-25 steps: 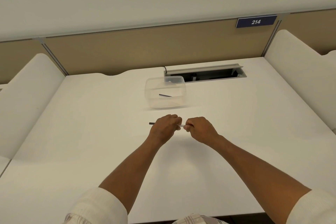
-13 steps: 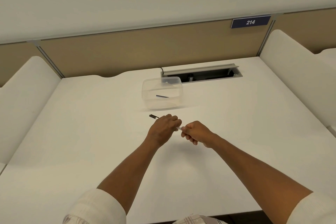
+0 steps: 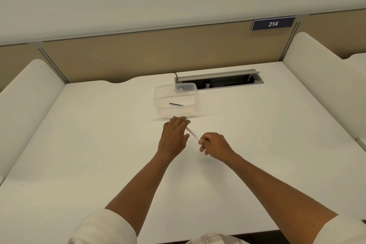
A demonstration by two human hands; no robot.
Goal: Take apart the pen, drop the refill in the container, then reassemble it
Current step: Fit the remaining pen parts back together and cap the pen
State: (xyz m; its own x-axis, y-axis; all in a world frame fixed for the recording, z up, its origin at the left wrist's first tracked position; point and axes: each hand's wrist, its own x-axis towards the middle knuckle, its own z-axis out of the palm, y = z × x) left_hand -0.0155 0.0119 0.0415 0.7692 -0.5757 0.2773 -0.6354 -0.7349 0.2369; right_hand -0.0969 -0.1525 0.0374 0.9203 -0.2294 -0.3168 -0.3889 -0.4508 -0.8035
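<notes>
- On the counter (image 3: 99, 144), our right hand (image 3: 214, 144) pinches the pen (image 3: 192, 134).
- Our left hand (image 3: 174, 137) covers its far end; its grip we cannot tell.
- A refill (image 3: 176, 104) lies in the container (image 3: 158, 103).

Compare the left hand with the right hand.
The left hand is flatter, fingers extended toward the clear container; the right hand is curled into a fist. The left sits farther forward; the right sits nearer the body. Both hold the same pale pen barrel.
</notes>
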